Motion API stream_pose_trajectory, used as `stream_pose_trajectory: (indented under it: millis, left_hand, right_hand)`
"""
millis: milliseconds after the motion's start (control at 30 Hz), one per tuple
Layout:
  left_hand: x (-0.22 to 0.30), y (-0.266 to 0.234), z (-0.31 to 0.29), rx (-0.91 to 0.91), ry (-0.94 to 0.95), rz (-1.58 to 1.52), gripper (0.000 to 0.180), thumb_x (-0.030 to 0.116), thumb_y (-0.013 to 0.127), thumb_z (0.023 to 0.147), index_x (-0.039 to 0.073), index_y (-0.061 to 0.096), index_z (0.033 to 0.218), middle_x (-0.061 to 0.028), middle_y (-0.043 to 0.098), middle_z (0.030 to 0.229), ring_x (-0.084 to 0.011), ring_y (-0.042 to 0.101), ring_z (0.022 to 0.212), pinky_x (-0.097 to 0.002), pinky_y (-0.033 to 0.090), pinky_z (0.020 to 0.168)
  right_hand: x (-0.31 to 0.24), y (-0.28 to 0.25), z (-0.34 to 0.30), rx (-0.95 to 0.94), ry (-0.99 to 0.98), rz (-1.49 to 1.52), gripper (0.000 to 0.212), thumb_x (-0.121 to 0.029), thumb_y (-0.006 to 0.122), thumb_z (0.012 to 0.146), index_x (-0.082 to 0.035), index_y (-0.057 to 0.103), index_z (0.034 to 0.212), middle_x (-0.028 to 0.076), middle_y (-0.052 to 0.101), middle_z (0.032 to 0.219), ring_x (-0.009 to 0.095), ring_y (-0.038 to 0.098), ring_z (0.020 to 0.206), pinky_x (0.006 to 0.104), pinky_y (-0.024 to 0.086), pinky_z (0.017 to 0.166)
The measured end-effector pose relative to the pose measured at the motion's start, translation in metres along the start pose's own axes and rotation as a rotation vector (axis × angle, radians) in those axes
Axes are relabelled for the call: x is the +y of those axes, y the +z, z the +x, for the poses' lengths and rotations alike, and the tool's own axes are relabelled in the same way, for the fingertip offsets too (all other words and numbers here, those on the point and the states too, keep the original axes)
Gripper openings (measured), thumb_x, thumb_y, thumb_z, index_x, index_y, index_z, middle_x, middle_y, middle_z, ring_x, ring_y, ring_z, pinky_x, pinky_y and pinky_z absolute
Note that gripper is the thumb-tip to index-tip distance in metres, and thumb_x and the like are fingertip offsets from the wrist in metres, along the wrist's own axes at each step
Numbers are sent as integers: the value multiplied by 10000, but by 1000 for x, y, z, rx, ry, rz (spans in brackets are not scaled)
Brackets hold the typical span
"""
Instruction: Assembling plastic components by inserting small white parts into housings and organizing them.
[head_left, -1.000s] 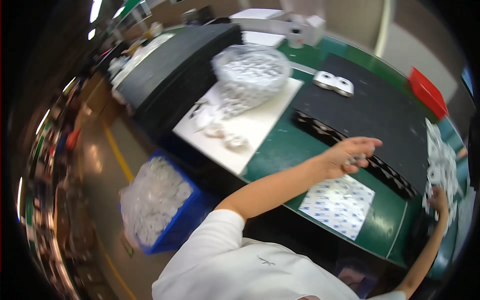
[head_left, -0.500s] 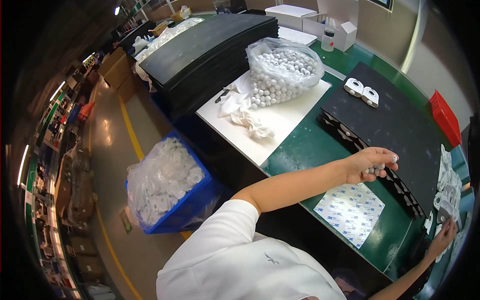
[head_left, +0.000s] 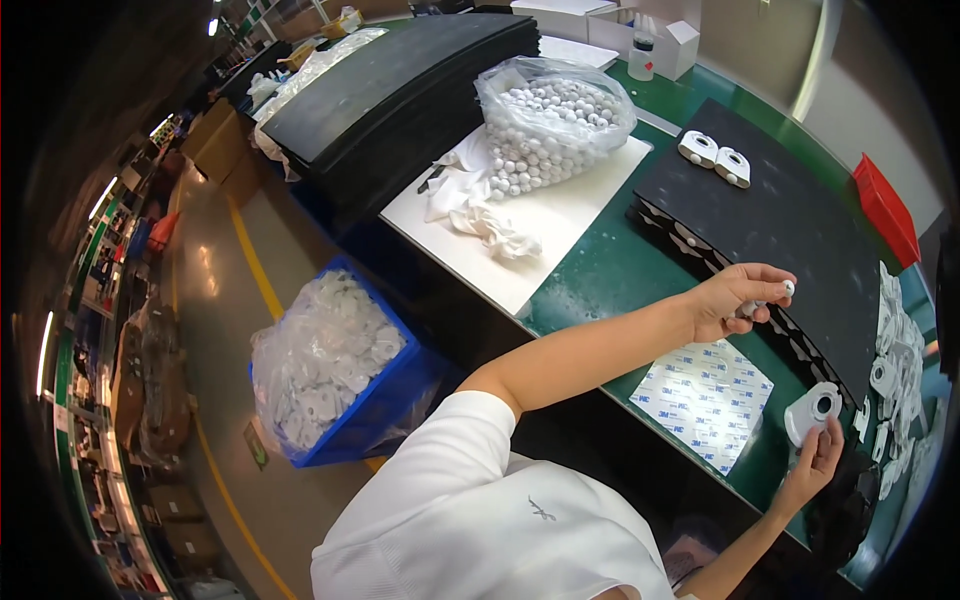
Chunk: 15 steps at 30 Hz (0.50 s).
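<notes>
My left hand is closed around several small white balls over the near edge of the black sheets. One ball sits pinched at its fingertips. In my right hand is a white plastic housing with a dark-rimmed round hole, held above the green table beside the sheets. Two similar housings, with balls at their ends, lie on top of the stacked black sheets. More white housings are heaped at the far right, past my right hand. A clear plastic bag full of white balls stands farther back.
A white board carries the bag and a crumpled white cloth. A printed white sheet lies near the table's front edge. The blue crate holds bagged white pieces. A red bin and a tall black stack stand farther off.
My right hand has come away from the heap at the right, bringing a white housing toward my left hand. The left hand still grips the balls, one now showing more plainly at its fingertips.
</notes>
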<state>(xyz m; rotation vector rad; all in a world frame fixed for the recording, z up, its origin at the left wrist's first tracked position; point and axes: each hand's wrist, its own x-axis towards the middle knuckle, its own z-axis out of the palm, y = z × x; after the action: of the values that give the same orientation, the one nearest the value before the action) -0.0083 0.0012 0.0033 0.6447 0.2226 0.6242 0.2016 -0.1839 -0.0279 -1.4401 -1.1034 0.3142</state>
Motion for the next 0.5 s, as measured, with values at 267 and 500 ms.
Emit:
stream_pose_trajectory:
  millis: [267,500]
  left_hand:
    - [7,-2,-4,-20,65,31,310,99,599,829,68,502,1122,-46,544,936,-26,422,580,-118,255,362]
    - [7,0,1,44,57,75,228,167,613,837,83,506,1019,-20,519,866,-32,411,593,-124,241,360]
  right_hand:
    - [7,-8,8,-148,101,-106,185,-22,567,832,60,535,994,26,574,824,52,504,762,174,381,634]
    - [-25,42,9,-267,206,164,161,-55,537,853,20,564,993,25,585,848,79,535,748,208,432,676]
